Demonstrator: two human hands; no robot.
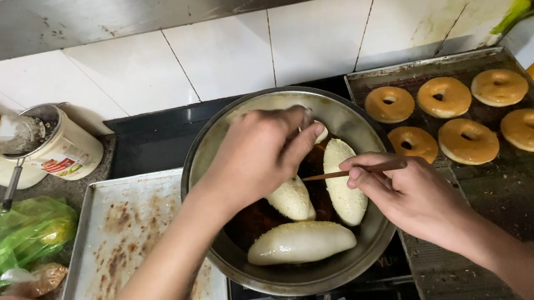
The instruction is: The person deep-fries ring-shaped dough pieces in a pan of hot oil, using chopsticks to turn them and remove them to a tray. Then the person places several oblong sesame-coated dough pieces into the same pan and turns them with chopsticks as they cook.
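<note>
A round steel pan [218, 140] of dark oil sits in the middle, with three pale, sesame-dusted oval dough pieces floating in it: one at the front [301, 242], one in the middle [292, 199], one to the right [344, 188]. My left hand [255, 156] reaches over the pan and pinches another small pale dough piece [321, 132] at the fingertips. My right hand [409, 194] holds a thin wooden stick [329, 175] that points left between the dough pieces.
A dark tray [512, 186] on the right carries several golden fried ring doughnuts [444, 97]. A stained metal tray [125, 236] lies at the left. A green plastic bag [22, 236], a paper tub [66, 148] and a white tiled wall [225, 55] are around.
</note>
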